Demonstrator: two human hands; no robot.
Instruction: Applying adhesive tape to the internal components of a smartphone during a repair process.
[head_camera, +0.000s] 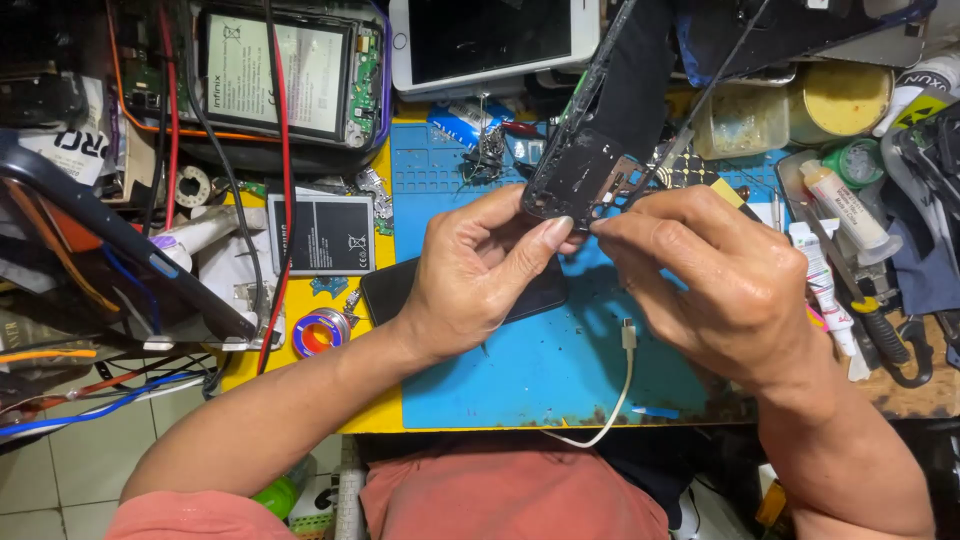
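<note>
My left hand (480, 270) grips the lower end of an opened black phone body (590, 165), thumb pressed on its bottom edge. My right hand (715, 275) pinches at the same bottom end with its fingertips, and a thin black cable (700, 100) runs up from there. The phone body tilts away from me over a blue work mat (540, 370). A dark phone (385, 290) lies flat on the mat under my left hand.
A white charging cable (625, 375) lies on the mat. A loose phone battery (322, 235), a solder spool (320, 330), an opened phone (280, 75) and a white phone (490, 40) sit left and behind. Glue tubes (840, 205), tools and jars crowd the right side.
</note>
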